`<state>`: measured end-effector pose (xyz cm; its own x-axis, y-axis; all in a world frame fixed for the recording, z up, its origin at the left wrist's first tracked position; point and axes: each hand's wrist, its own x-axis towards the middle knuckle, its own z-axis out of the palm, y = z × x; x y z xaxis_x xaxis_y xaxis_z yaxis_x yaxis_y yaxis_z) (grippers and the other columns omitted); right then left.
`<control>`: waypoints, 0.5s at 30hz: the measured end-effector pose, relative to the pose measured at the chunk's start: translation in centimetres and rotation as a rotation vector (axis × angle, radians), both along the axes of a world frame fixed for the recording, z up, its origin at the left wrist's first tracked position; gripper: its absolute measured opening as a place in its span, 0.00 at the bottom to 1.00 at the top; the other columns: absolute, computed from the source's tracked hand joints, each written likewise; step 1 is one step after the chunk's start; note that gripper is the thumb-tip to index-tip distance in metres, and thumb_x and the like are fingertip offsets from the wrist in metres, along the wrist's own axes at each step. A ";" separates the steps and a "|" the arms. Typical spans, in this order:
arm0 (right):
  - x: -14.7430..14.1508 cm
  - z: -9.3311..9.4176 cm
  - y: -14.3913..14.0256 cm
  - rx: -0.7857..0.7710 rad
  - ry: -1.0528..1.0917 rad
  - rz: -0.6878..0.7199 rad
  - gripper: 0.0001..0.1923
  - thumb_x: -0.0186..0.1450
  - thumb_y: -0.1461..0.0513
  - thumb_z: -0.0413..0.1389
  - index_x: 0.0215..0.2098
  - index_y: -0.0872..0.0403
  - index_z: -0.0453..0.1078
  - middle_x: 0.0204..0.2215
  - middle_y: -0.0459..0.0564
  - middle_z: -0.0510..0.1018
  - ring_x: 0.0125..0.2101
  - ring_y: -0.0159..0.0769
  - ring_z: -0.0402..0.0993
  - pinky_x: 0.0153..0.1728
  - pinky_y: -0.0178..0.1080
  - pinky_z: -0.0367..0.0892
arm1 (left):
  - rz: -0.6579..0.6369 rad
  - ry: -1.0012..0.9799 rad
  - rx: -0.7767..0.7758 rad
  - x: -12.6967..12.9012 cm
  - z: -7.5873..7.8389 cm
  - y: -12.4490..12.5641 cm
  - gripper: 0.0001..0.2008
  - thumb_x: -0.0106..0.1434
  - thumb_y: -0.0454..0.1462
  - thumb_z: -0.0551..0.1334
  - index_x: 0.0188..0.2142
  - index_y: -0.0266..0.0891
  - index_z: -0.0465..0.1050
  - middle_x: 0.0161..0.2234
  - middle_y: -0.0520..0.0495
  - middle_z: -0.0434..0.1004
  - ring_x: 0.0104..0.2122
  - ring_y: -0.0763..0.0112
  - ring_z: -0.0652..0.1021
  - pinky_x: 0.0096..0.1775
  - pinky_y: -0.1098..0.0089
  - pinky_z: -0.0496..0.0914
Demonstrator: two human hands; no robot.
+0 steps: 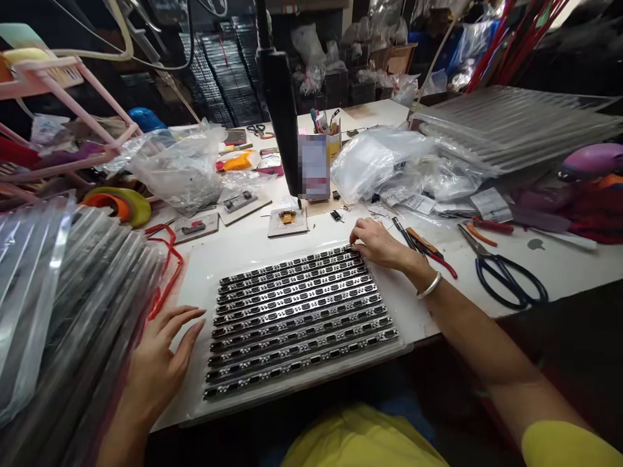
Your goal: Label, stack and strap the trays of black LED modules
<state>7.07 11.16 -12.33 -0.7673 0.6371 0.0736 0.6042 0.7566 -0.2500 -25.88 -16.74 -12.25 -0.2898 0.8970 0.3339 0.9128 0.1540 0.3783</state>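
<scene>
Left hand [158, 363] rests open beside the tray [195, 285] at the tabletop's near edge. Right hand [372, 243] pinches the connector rows [302, 311] at their far right corner. Scissors [503, 275] lie right, bags [384, 162] behind.

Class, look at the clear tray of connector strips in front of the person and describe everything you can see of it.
The shallow clear plastic tray lies flat on the white worktable, near its front edge. It holds about ten dark, metal-looking connector strips in parallel rows, each with repeated small sockets. The right hand, with a silver bangle on its wrist, has its fingers on the far right end of the rows. The left hand rests flat by the tray's left side, fingers spread.
</scene>
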 end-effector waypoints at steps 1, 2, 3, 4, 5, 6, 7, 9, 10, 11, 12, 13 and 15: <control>0.0 0.0 -0.1 0.021 -0.006 0.001 0.03 0.63 0.65 0.54 0.35 0.55 0.70 0.38 0.54 0.70 0.41 0.43 0.63 0.39 0.42 0.56 | 0.017 -0.012 -0.002 0.2 -0.2 -0.7 0.13 0.63 0.47 0.55 0.40 0.44 0.72 0.42 0.46 0.73 0.46 0.57 0.72 0.49 0.58 0.65; -0.1 0.0 -0.2 0.043 -0.015 0.003 0.03 0.63 0.65 0.54 0.35 0.56 0.70 0.38 0.55 0.70 0.41 0.43 0.63 0.39 0.42 0.56 | 0.034 -0.023 -0.007 0.3 -0.4 -1.4 0.13 0.63 0.47 0.55 0.40 0.44 0.72 0.42 0.46 0.73 0.46 0.57 0.72 0.48 0.59 0.66; -0.1 0.1 -0.3 0.069 -0.027 0.009 0.04 0.63 0.66 0.54 0.34 0.56 0.70 0.39 0.55 0.71 0.41 0.43 0.63 0.38 0.42 0.56 | 0.051 -0.034 -0.009 0.5 -0.5 -2.0 0.14 0.63 0.47 0.55 0.41 0.44 0.72 0.43 0.46 0.72 0.46 0.58 0.72 0.46 0.60 0.67; -0.2 0.1 -0.4 0.096 -0.042 0.022 0.04 0.64 0.66 0.53 0.35 0.57 0.70 0.39 0.56 0.71 0.40 0.43 0.62 0.38 0.42 0.56 | 0.067 -0.046 -0.011 0.7 -0.6 -2.6 0.14 0.63 0.47 0.55 0.41 0.44 0.72 0.43 0.47 0.72 0.46 0.58 0.72 0.44 0.62 0.68; -0.3 0.2 -0.4 0.121 -0.058 0.039 0.05 0.64 0.67 0.52 0.35 0.57 0.70 0.39 0.56 0.71 0.41 0.43 0.62 0.38 0.42 0.57 | 0.078 -0.060 -0.014 1.0 -0.7 -3.1 0.14 0.63 0.47 0.55 0.41 0.44 0.72 0.44 0.47 0.72 0.46 0.59 0.72 0.41 0.64 0.68; -0.3 0.3 -0.5 0.141 -0.075 0.058 0.06 0.64 0.68 0.51 0.35 0.58 0.71 0.39 0.57 0.71 0.41 0.43 0.62 0.38 0.42 0.57 | 0.086 -0.076 -0.016 1.2 -0.7 -3.5 0.13 0.63 0.47 0.55 0.41 0.44 0.72 0.44 0.47 0.72 0.46 0.60 0.72 0.38 0.65 0.68; -0.4 0.5 -0.5 0.155 -0.089 0.079 0.07 0.64 0.69 0.50 0.35 0.59 0.71 0.39 0.58 0.71 0.41 0.43 0.61 0.38 0.41 0.57 | 0.088 -0.092 -0.014 1.4 -0.7 -3.8 0.13 0.63 0.46 0.55 0.41 0.45 0.72 0.44 0.47 0.72 0.47 0.60 0.72 0.37 0.66 0.69; -0.4 0.9 -0.6 0.167 -0.109 0.118 0.08 0.64 0.70 0.50 0.35 0.60 0.71 0.39 0.59 0.70 0.40 0.43 0.61 0.38 0.41 0.57 | 0.078 -0.112 -0.003 1.8 -0.8 -4.4 0.13 0.63 0.46 0.56 0.41 0.45 0.72 0.44 0.47 0.72 0.46 0.61 0.72 0.38 0.66 0.69; -0.3 1.1 -0.6 0.167 -0.115 0.135 0.08 0.63 0.71 0.49 0.35 0.61 0.71 0.38 0.59 0.70 0.39 0.42 0.61 0.38 0.41 0.57 | 0.068 -0.118 0.006 2.0 -0.8 -4.7 0.12 0.63 0.45 0.56 0.41 0.44 0.72 0.44 0.47 0.72 0.46 0.61 0.73 0.40 0.66 0.69; -0.3 1.3 -0.5 0.170 -0.122 0.151 0.08 0.63 0.71 0.49 0.34 0.61 0.70 0.38 0.59 0.70 0.39 0.42 0.61 0.37 0.40 0.57 | 0.061 -0.124 0.017 2.1 -0.8 -5.0 0.12 0.63 0.45 0.56 0.41 0.44 0.72 0.43 0.47 0.72 0.46 0.61 0.73 0.42 0.65 0.68; -0.3 1.5 -0.5 0.174 -0.129 0.169 0.08 0.63 0.71 0.49 0.34 0.62 0.70 0.37 0.59 0.70 0.38 0.41 0.60 0.37 0.40 0.57 | 0.060 -0.131 0.023 2.3 -0.9 -5.2 0.11 0.63 0.45 0.56 0.41 0.44 0.72 0.43 0.47 0.73 0.46 0.61 0.73 0.44 0.64 0.68; -0.3 1.6 -0.5 0.181 -0.136 0.187 0.09 0.63 0.71 0.48 0.34 0.62 0.70 0.36 0.59 0.70 0.37 0.41 0.60 0.37 0.40 0.57 | 0.065 -0.140 0.023 2.3 -0.9 -5.5 0.11 0.63 0.44 0.56 0.40 0.45 0.72 0.43 0.47 0.73 0.46 0.61 0.73 0.45 0.64 0.68; -0.4 1.6 -0.6 0.198 -0.141 0.215 0.10 0.64 0.72 0.47 0.34 0.62 0.71 0.35 0.59 0.70 0.37 0.41 0.59 0.37 0.41 0.56 | 0.081 -0.165 0.020 2.5 -1.1 -5.9 0.11 0.63 0.44 0.56 0.40 0.44 0.72 0.43 0.47 0.73 0.46 0.61 0.73 0.46 0.64 0.67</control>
